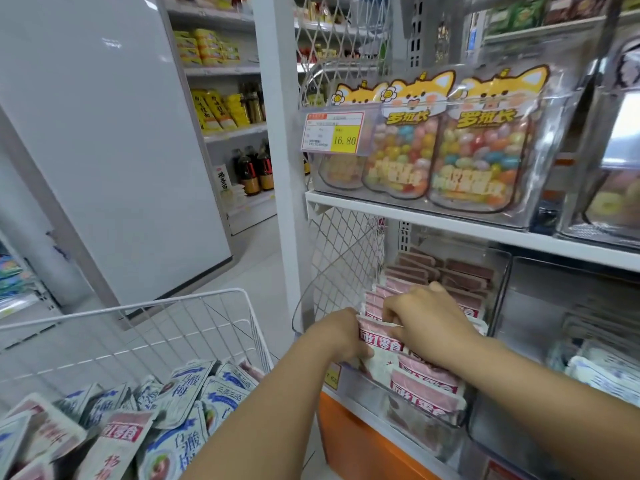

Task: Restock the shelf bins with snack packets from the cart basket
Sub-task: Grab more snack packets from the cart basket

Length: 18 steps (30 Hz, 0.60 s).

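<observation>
A clear shelf bin [485,403] on the lower shelf holds several upright pink-and-white snack packets [426,386]. My left hand [341,336] grips the front packets at the bin's left end, its fingers hidden behind them. My right hand [426,320] reaches over the row from the right, fingers curled round the packet tops. The white wire cart basket [166,327] at lower left holds several loose blue-and-white packets [187,386] and a few pink ones [119,434].
Above, a clear bin of jelly-bean bags [474,147] carries a 16.80 price tag [332,131]. Right of the pink packets sits a bin with pale packets [602,368]. A white post [282,150] and wire mesh stand left; an aisle with bottles lies behind.
</observation>
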Available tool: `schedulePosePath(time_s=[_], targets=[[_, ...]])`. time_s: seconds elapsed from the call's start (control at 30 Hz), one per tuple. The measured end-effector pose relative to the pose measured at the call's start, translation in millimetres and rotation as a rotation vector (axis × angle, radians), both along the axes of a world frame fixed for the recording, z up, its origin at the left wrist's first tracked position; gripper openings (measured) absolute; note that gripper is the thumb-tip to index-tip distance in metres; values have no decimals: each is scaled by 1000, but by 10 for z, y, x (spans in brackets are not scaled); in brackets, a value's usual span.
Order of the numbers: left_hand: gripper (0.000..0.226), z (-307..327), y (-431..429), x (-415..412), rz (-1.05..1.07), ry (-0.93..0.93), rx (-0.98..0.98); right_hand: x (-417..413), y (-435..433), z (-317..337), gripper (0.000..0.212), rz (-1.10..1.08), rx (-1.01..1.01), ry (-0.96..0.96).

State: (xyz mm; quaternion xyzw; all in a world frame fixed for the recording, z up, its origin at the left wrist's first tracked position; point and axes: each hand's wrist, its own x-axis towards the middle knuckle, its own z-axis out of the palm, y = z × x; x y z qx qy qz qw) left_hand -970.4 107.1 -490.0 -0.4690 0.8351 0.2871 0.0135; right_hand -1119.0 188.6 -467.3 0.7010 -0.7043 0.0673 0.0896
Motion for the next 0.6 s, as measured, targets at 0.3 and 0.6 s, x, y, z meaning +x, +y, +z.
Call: schedulePosePath(time_s=[0.3, 0.6], targets=[[77, -74, 28, 29, 75, 52, -83, 23, 23, -6, 9, -11, -21, -59], [63, -5, 85, 52, 61, 38, -90, 47, 20, -21, 13, -9, -18, -36]])
